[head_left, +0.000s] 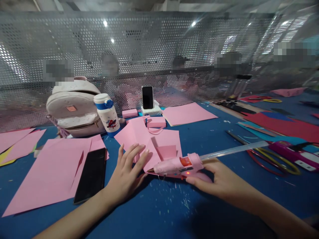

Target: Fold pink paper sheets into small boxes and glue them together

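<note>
My right hand is wrapped round the handle of a pink hot glue gun. A clear glue stick juts out of its back, and a small light glows on its side. The nozzle points left and meets the lower edge of a folded pink paper; whether glue is coming out I cannot make out. My left hand lies on that paper with its fingers spread, just left of the nozzle. The thumb is partly hidden. More pink paper lies behind the folded piece.
On the left are pink sheets, a black phone, a backpack and a water bottle. An upright phone stands at the back. Scissors and a purple glue gun lie right. A perforated metal screen closes the far side.
</note>
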Demonstrator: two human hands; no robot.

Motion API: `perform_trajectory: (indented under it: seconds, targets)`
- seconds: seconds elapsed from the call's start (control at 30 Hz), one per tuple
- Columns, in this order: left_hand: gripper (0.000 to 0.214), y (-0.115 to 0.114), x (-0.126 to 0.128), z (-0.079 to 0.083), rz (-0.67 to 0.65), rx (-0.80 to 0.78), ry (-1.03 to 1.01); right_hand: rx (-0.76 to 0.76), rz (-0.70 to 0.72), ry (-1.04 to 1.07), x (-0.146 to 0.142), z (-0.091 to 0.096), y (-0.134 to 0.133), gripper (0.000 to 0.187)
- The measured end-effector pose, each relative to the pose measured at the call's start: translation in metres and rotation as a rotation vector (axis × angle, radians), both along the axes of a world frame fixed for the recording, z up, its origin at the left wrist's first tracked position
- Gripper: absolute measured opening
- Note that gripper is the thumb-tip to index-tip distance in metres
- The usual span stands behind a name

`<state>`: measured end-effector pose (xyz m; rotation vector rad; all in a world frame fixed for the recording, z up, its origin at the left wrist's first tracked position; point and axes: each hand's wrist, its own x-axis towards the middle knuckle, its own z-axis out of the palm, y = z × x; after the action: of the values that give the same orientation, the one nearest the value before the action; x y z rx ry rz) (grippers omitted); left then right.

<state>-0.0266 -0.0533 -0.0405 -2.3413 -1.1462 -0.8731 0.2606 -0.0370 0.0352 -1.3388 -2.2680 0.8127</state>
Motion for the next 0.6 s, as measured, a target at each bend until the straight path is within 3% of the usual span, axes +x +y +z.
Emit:
perform_trajectory:
  seconds: [0.6]
  targets:
    - [0.056, -0.0001, 0.0016, 0.0033, -0.004, -0.002, 0.010, -0.067, -0.015, -0.015, -0.0043, -0.0055, 0.0016, 0.039]
